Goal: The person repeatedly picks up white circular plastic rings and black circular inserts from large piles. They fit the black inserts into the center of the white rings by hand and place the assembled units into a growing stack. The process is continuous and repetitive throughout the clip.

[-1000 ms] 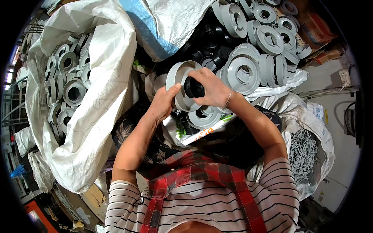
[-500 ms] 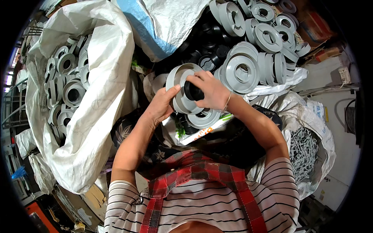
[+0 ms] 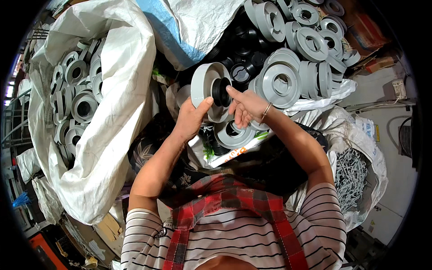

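My left hand [image 3: 191, 118] grips the rim of a round grey plastic flange [image 3: 200, 85], thumb on the near side, and holds it tilted on edge. A black ribbed ring-shaped insert [image 3: 221, 92] sits at the flange's centre and sticks out to the right. Beside it, my right hand [image 3: 248, 106] is open, palm turned up and fingers apart. Its thumb tip is at the insert's edge; whether it touches, I cannot tell. Just below the hands, another grey flange [image 3: 235, 138] lies on a white printed bag in my lap.
Grey flanges [image 3: 281, 85] are heaped at the far right, next to a pile of black inserts [image 3: 243, 72]. A big white woven sack [image 3: 121, 90] on the left contains more flanges. At the right, an open sack [image 3: 375, 180] holds thin grey plastic pieces. A blue-and-white sack [image 3: 189, 31] lies behind.
My right hand has opened and drawn back from the black insert, turning palm up. The flange in my left hand has tilted more onto its edge, facing right.
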Demonstrator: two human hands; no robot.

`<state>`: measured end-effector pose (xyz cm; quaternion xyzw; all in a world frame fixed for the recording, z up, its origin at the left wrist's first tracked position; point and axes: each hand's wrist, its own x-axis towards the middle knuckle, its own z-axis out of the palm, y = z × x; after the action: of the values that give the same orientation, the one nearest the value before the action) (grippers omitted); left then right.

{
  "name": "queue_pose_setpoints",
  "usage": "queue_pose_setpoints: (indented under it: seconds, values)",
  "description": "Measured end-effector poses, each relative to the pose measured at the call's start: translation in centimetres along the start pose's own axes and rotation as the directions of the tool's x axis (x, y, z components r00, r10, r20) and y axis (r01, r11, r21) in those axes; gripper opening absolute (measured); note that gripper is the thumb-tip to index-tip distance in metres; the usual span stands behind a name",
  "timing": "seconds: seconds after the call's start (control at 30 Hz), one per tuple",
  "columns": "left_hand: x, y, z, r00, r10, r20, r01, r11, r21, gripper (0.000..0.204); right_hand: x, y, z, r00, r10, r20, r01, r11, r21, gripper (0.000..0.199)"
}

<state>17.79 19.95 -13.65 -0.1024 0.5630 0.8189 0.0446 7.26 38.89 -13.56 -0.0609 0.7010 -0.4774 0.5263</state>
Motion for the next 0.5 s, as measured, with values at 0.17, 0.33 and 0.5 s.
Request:
queue_pose_setpoints:
  seconds: [0.17,0.33,0.5]
  values:
    - [-0.6,0.4,-0.1,0.998,-0.047,0.033,0.04,0.978,0.203,0.042,-0.3,0.6,2.4,0.907,-0.341,-0.247,0.29,0.931,-0.221,0.071]
    - [-0.1,0.3,-1.0,0.923,0.313,0.223,-0.37,0.563,0.739,0.079,-0.5,0.3,-0.9,0.74,-0.576,-0.347,0.243,0.71,-0.661,0.05]
    - [0.8,-0.6,-2.3,0.992,-0.033,0.121,-0.118,0.073,0.99,0.082,-0.9,1.8,-10.4,0.622,-0.641,-0.45,-0.434,0.196,-0.879,0.054]
